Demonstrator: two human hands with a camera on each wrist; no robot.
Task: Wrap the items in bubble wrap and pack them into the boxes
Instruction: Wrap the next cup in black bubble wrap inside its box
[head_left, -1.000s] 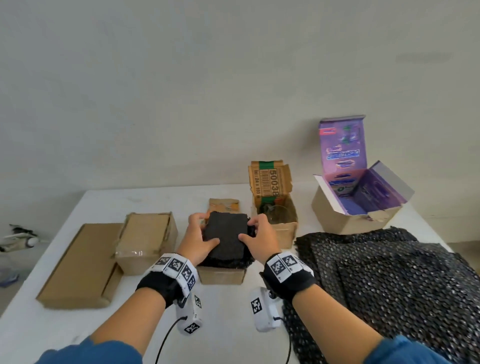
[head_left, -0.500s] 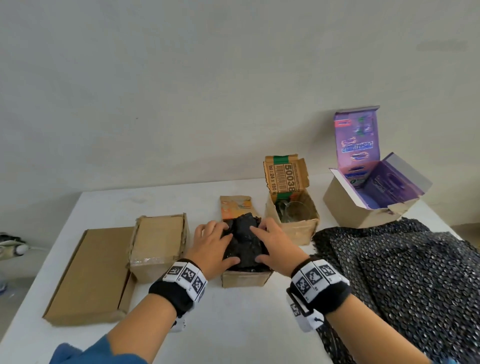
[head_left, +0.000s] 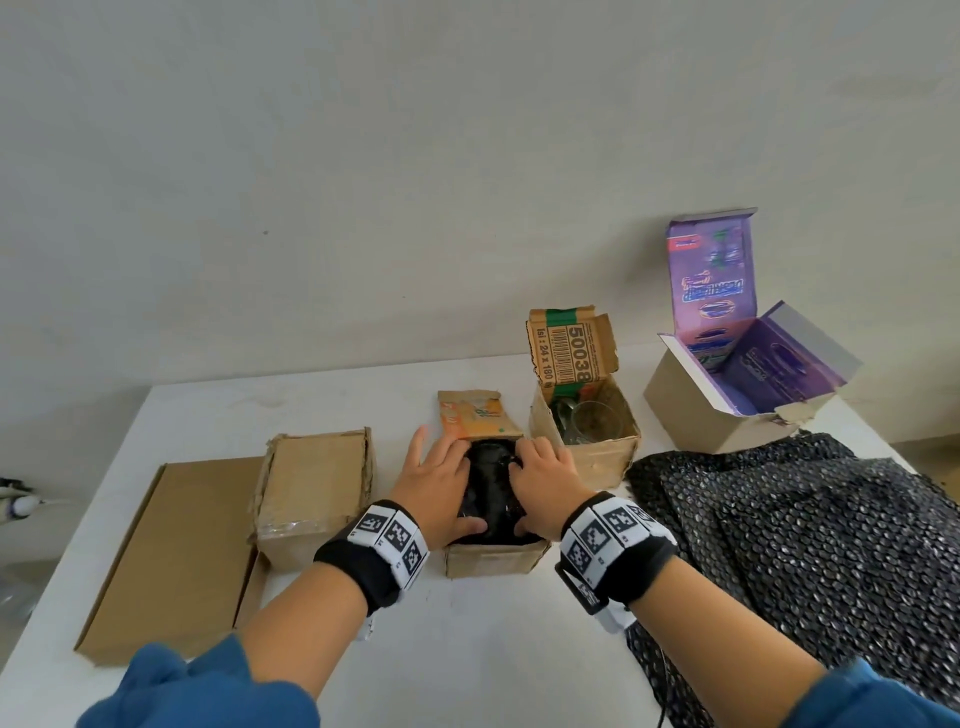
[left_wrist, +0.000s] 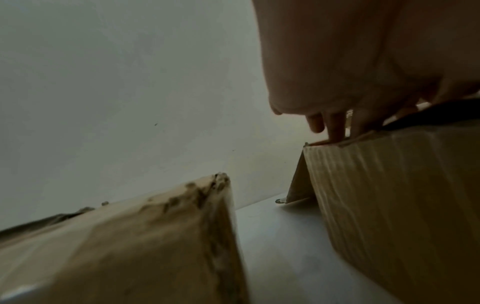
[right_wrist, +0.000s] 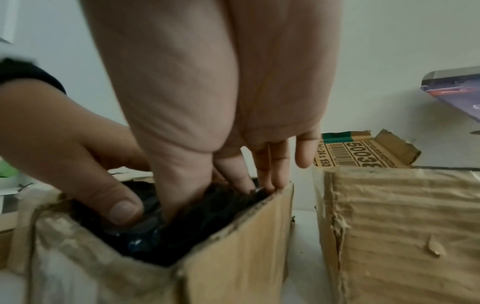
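Note:
A bundle wrapped in black bubble wrap (head_left: 488, 493) (right_wrist: 197, 222) sits inside a small open cardboard box (head_left: 493, 560) (right_wrist: 233, 257) at the table's middle. The box's orange-printed flap (head_left: 478, 415) stands up behind it. My left hand (head_left: 439, 483) (right_wrist: 64, 133) lies flat on the bundle's left side, thumb pressing on the wrap. On the right side my right hand (head_left: 543, 486) (right_wrist: 221, 82) presses, its fingertips pushed down between the wrap and the box wall. The left wrist view shows my left fingers (left_wrist: 335, 127) at the box's (left_wrist: 402, 205) top edge.
A taped box (head_left: 311, 493) and a flat box (head_left: 171, 561) lie to the left. An open box (head_left: 597, 457) with a glass (head_left: 587, 421) inside stands just right. A purple-lined open box (head_left: 691, 410) sits at the back right. Black bubble wrap sheets (head_left: 805, 545) cover the right side.
The bundle, held above the box a second ago, has gone down inside it. Both hands followed it and now press on its top.

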